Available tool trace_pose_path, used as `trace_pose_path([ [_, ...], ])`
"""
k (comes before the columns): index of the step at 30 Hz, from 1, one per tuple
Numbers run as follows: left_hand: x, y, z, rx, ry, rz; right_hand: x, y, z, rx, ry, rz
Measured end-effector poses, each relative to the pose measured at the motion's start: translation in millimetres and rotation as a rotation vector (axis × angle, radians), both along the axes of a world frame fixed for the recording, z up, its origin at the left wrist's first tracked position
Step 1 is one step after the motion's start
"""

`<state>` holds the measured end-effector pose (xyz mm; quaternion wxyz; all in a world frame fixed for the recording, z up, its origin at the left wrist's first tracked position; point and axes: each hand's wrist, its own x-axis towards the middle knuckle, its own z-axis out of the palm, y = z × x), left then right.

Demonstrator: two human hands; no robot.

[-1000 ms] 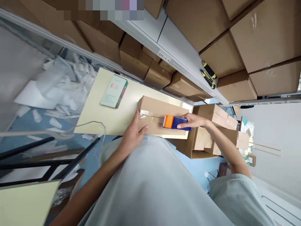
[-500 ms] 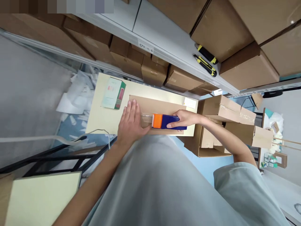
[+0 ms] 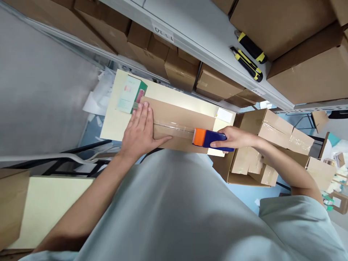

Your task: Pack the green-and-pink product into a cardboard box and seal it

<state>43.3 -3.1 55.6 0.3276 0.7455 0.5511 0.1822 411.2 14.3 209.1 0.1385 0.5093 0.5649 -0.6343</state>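
A flat brown cardboard box (image 3: 185,116) lies on a pale yellow table (image 3: 114,123). My left hand (image 3: 140,132) rests flat on the box's left end, fingers stretched out. My right hand (image 3: 235,139) is closed round a blue and orange tape dispenser (image 3: 209,138) that sits on the box's right end. A strip of clear tape (image 3: 174,127) runs along the box's seam between the two hands. A small green and pink carton (image 3: 130,95) lies on the table just beyond my left fingertips.
Shelves with many brown cartons (image 3: 179,69) stand behind the table. Two yellow and black utility knives (image 3: 248,58) lie on a shelf. An open box with taped cartons (image 3: 255,159) stands right of the table. White packing scraps (image 3: 95,98) lie at the left.
My right hand has drawn the tape dispenser rightward along the box, leaving a longer strip of tape. My left hand has gone from gripping the box's end to lying flat on top.
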Motion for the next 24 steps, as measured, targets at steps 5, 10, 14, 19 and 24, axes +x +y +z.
trace_pose_path([
  [5,2,0,3.3,0.022,0.025,0.002,48,-18,2.7,-0.087,-0.001,-0.056],
  [10,4,0,2.6,0.041,0.108,-0.014,77,-30,3.5,-0.146,-0.01,-0.099],
  [14,7,-1,1.4,0.049,0.152,-0.044,84,-32,2.4,-0.127,-0.012,-0.087],
  [19,16,-1,4.2,0.031,0.175,-0.073,93,-39,-7.1,-0.136,0.023,-0.1],
  [24,22,0,9.0,0.003,0.189,-0.055,117,-48,-14.5,-0.136,0.028,-0.087],
])
